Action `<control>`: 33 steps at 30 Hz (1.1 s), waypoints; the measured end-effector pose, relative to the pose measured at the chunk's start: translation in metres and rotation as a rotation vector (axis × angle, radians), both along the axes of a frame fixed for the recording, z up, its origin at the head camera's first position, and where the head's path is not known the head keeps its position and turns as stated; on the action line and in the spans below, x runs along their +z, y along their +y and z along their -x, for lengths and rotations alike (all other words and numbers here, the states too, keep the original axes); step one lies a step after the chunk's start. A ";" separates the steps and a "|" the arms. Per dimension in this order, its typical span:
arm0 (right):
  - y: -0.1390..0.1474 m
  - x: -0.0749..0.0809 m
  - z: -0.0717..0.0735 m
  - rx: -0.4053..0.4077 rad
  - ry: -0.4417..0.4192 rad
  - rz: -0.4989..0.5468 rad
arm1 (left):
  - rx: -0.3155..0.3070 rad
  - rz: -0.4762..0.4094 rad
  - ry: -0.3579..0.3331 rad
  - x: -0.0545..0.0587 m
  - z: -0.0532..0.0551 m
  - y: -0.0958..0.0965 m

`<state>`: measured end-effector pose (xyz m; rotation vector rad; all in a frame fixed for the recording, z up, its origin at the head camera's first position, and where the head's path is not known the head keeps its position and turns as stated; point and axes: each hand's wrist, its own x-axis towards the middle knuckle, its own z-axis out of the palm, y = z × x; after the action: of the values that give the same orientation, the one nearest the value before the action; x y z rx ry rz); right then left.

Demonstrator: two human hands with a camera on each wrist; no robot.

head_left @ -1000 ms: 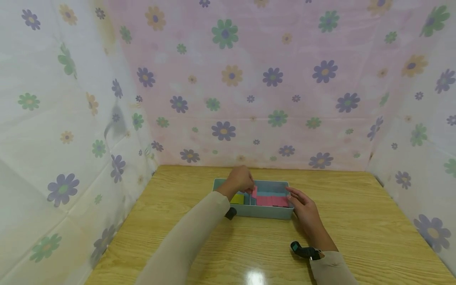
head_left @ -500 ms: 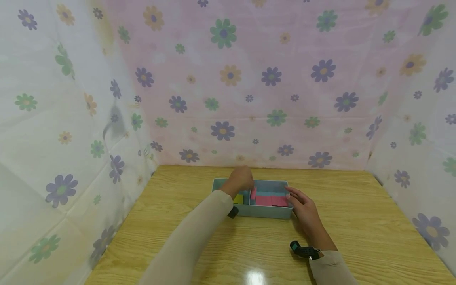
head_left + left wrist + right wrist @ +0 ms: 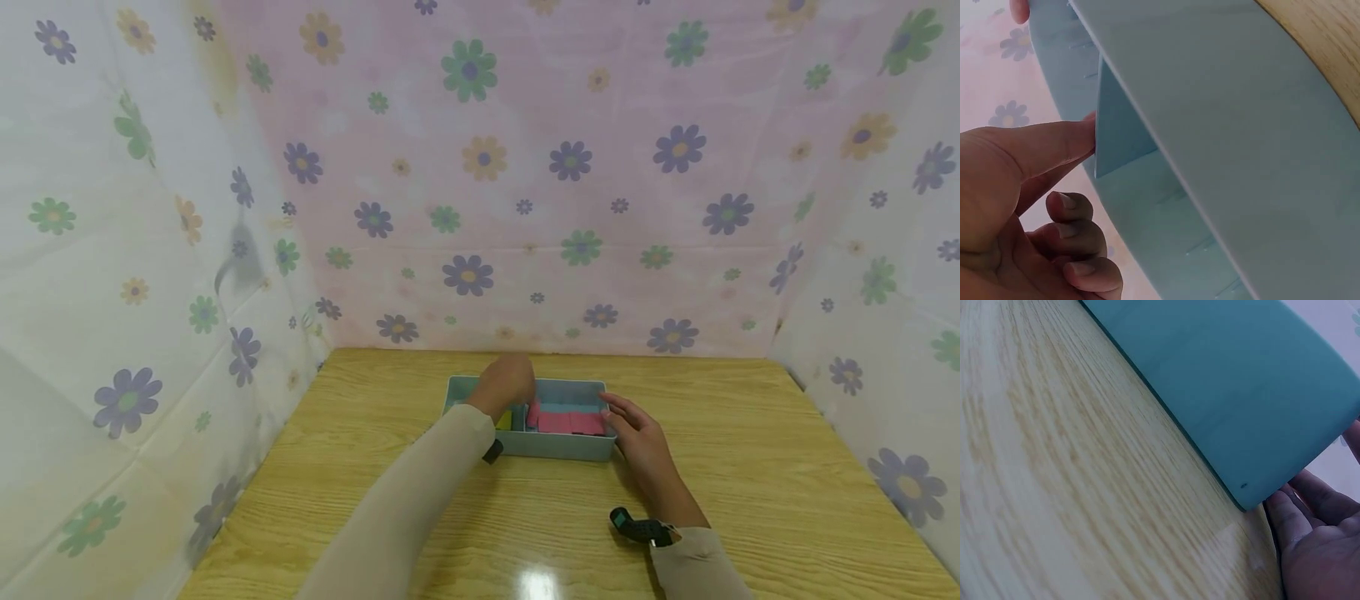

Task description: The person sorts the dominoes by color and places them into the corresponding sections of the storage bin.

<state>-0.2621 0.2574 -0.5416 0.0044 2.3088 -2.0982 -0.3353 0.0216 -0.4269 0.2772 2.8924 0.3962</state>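
A light blue divided box (image 3: 558, 447) stands on the table. My left hand (image 3: 507, 385) reaches over its divider (image 3: 1116, 119); thumb and forefinger pinch at a flat pink piece (image 3: 533, 414) just right of that wall. The fingertips go behind the divider in the left wrist view, and the other fingers are curled. Two more flat pink pieces (image 3: 572, 423) lie in the right compartment. Part of a yellow-green piece (image 3: 506, 420) shows in the left compartment beneath the hand. My right hand (image 3: 639, 437) rests against the box's right end, fingers loosely extended, fingertips at the rim and wall.
The wood-grain table (image 3: 570, 525) carries the box near its far side. Flower-printed sheets (image 3: 517, 208) rise behind and on both sides. Dark wrist-worn devices, such as the right one (image 3: 637, 528), sit on both wrists.
My left hand has lowered slightly, and the upright pink piece has gone down deeper beside the divider. My right hand stays at the box's right end.
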 end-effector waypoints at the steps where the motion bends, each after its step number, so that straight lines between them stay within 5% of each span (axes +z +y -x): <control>1: 0.000 0.000 0.000 0.000 -0.001 -0.004 | -0.009 0.007 0.005 0.000 0.000 0.000; 10: 0.001 0.002 0.001 0.002 -0.006 -0.010 | -0.021 -0.110 0.041 0.001 0.000 -0.005; 15: 0.003 0.001 0.003 0.009 -0.028 0.009 | -0.159 -0.132 0.061 0.001 0.004 -0.003; 18: 0.004 0.000 0.005 0.011 -0.040 0.016 | -0.199 -0.190 0.020 0.000 0.004 0.002; 21: 0.004 -0.001 0.006 0.011 -0.048 0.017 | -0.168 -0.240 -0.048 0.001 0.002 0.009; 29: 0.003 0.002 0.006 0.017 -0.017 0.011 | -0.175 0.015 -0.104 0.000 -0.011 0.025; 33: 0.002 0.003 0.005 0.010 -0.002 0.016 | -0.172 0.017 -0.168 -0.003 -0.015 0.028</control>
<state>-0.2675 0.2592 -0.5386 -0.0054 2.2856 -2.1103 -0.3199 0.0498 -0.4296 0.4628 2.6813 0.3470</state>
